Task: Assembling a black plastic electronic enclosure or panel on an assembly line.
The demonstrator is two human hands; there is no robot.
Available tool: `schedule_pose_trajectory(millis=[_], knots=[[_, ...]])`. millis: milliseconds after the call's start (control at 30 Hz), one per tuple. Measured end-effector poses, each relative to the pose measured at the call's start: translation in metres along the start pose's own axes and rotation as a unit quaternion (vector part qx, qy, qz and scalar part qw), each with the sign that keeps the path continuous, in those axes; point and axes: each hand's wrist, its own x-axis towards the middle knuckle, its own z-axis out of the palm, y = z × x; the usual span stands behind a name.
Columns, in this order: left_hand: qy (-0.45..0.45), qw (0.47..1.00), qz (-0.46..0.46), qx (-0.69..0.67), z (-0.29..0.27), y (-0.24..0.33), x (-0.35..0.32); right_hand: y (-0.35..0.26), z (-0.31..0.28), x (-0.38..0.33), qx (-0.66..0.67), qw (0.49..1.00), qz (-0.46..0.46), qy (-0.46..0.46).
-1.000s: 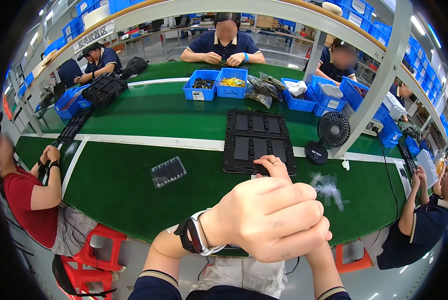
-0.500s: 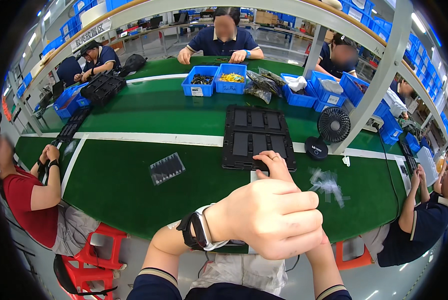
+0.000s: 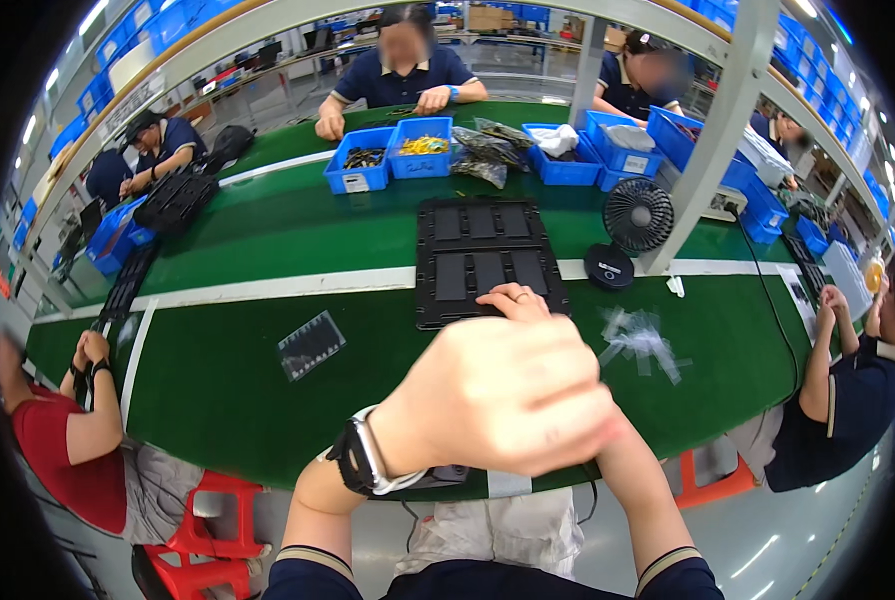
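at the near edge of the green table (image 3: 268,400), centre: left hand (image 3: 503,395), raised close under the camera, back of hand up, fingers curled loosely together; whether they hold anything cannot be told. watch (image 3: 360,462) on its wrist.

behind it: right hand (image 3: 516,302), mostly hidden. only the knuckles and a ringed finger show, resting on the near edge of the tray (image 3: 486,258); whether those fingers are spread or pinching cannot be told.

tray: black, flat, with two rows of shallow rectangular pockets; lies mid-table, straddling the white stripe (image 3: 268,287), just beyond both hands.

left of the tray, well apart: small clear packet (image 3: 311,344) with dark contents, lying flat.

right of the tray, near the table's right edge: scraps of clear film (image 3: 640,338), loose.

just right of the tray's far half: black desk fan (image 3: 636,218) on a round base, beside a grey post (image 3: 718,130).

far edge: blue bins (image 3: 393,155) of small parts, with more bins to the right.

other people: seated at the far edge, at the left edge in a red top (image 3: 58,460), at the right edge in dark blue.

handling note, as a judgement: the raised left hand blocks the view of the tray's near edge; lowering it or moving it aside would likely let the right hand's contact be watched. the tray looks thin and light, so steady it flat on the table and avoid lifting one corner.
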Motion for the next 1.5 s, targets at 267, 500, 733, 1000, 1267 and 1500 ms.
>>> schedule_pose_trajectory(millis=[267, 500, 733, 1000, 1267, 1500], knots=[[-0.140, 0.959, -0.234, 0.078, 0.024, -0.041, -0.046, -0.014, -0.038, 0.001, 0.021, 0.936, -0.129, 0.328], [-0.148, 0.940, -0.283, 0.123, 0.043, -0.046, -0.093, 0.037, -0.144, -0.021, 0.031, 0.824, 0.111, 0.554], [-0.139, 0.939, -0.295, 0.111, 0.059, -0.037, -0.100, 0.178, -0.149, -0.099, -0.255, 0.853, 0.333, 0.310], [-0.266, 0.916, -0.301, 0.017, 0.075, -0.013, -0.110, 0.165, -0.143, -0.098, -0.311, 0.817, 0.424, 0.236], [-0.225, 0.928, -0.294, 0.032, 0.071, -0.008, -0.098, 0.177, -0.146, -0.103, -0.348, 0.796, 0.413, 0.272], [-0.203, 0.954, -0.212, -0.053, 0.065, -0.004, -0.094, 0.192, -0.142, -0.111, -0.341, 0.834, 0.390, 0.191]])
